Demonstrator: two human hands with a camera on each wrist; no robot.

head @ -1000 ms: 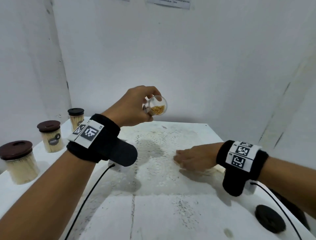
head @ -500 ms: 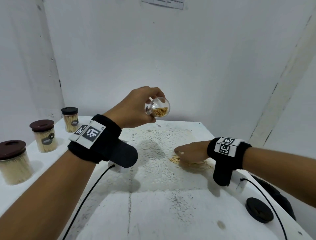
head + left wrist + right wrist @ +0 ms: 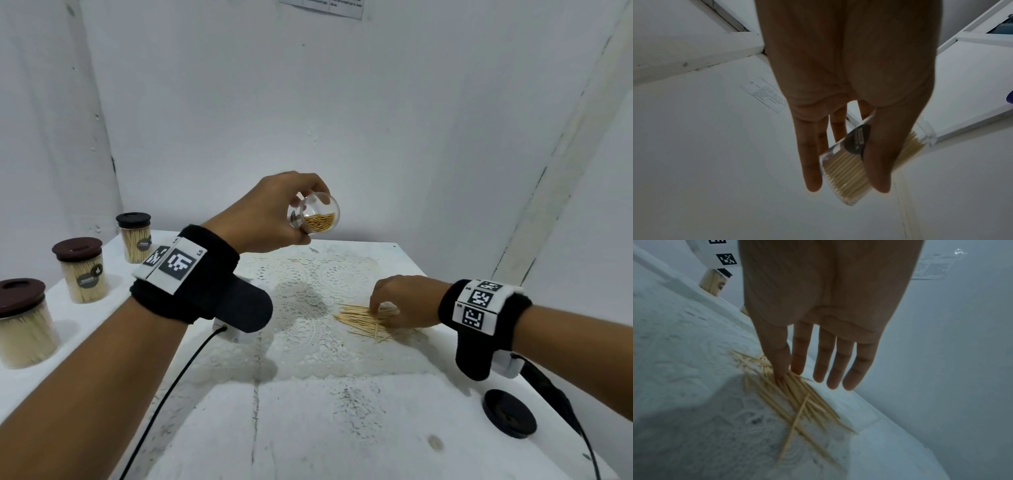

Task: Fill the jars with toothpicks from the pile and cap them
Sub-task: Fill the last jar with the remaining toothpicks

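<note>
The left hand (image 3: 270,212) gripped a tilted, part-filled jar (image 3: 317,217) above the tabletop (image 3: 308,428); the right hand (image 3: 404,301) pinched toothpicks (image 3: 363,320) at right.

We are in a bare recording booth, not a home — plain white walls (image 3: 376,120) close in on three sides around a worn white surface (image 3: 308,428), with a printed sheet (image 3: 322,7) stuck high on the back wall. We wear black wristbands (image 3: 191,281) bearing square black-and-white markers, with cables (image 3: 164,394) trailing from them. A lace mat (image 3: 308,308) lies under loose toothpicks (image 3: 363,320), and three capped jars (image 3: 82,270) line the left edge — a staged set-up.
</note>
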